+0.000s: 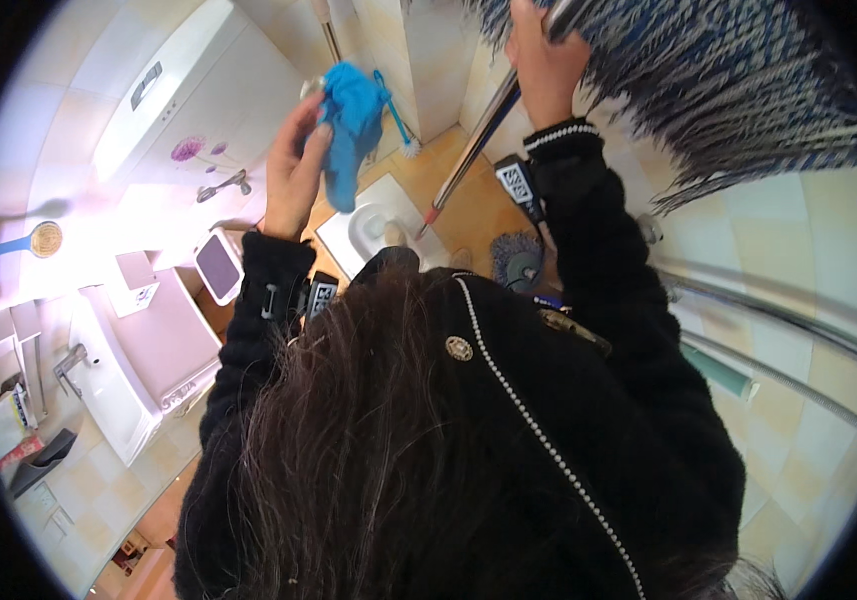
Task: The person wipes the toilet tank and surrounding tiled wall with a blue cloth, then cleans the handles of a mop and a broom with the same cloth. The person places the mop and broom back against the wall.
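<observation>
My left hand [299,157] is raised at the upper left, its fingers and thumb at the edge of a blue cloth [353,105] that hangs down. How firmly they pinch it is hard to tell. At the top, my right hand [548,67] grips the metal pole [473,142] of a mop just below its head. The mop's grey and blue strands [698,82] spread out at the upper right, and the pole slants down to its reddish tip near a white squat toilet [376,225].
At left are a white sink [110,367], a blue-handled brush [16,246] and a lidded bin [218,266]. A blue toilet brush [398,120] leans in the corner. On the floor lies another mop head [517,262]. Metal rails [773,311] run along the right wall.
</observation>
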Motion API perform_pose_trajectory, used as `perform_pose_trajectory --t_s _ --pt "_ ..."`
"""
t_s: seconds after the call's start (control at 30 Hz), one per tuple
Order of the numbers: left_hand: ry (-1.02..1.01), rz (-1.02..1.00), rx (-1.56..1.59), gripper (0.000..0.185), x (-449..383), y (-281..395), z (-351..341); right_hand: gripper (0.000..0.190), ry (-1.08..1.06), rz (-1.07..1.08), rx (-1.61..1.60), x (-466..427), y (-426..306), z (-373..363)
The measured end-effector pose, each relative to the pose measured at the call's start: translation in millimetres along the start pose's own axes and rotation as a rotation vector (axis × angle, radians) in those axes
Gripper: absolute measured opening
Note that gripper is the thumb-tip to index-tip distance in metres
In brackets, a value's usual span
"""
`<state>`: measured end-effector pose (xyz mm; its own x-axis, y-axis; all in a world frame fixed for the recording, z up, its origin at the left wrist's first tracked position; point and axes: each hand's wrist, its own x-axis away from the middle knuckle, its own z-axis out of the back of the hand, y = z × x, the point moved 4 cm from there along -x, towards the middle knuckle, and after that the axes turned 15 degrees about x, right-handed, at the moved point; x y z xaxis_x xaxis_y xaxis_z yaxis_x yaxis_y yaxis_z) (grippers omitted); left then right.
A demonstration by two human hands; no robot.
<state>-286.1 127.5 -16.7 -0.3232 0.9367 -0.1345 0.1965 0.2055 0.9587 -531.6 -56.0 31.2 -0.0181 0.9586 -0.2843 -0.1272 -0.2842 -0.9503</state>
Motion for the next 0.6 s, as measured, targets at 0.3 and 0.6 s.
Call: perform_pose_trajectory --t_s 0.3,0.6 --pt "-0.4 -0.363 -0.364 0.051 14.8 27.9 -50.8 0.031 -0.046 0.173 -0.21 54.3 -124.7 -55.7" --pt "-0.344 -0.069 -0.339 0.059 155.2 74.6 96.1 0.041 -0.476 -0.344 -1.115 172.1 -178.2 -153.0"
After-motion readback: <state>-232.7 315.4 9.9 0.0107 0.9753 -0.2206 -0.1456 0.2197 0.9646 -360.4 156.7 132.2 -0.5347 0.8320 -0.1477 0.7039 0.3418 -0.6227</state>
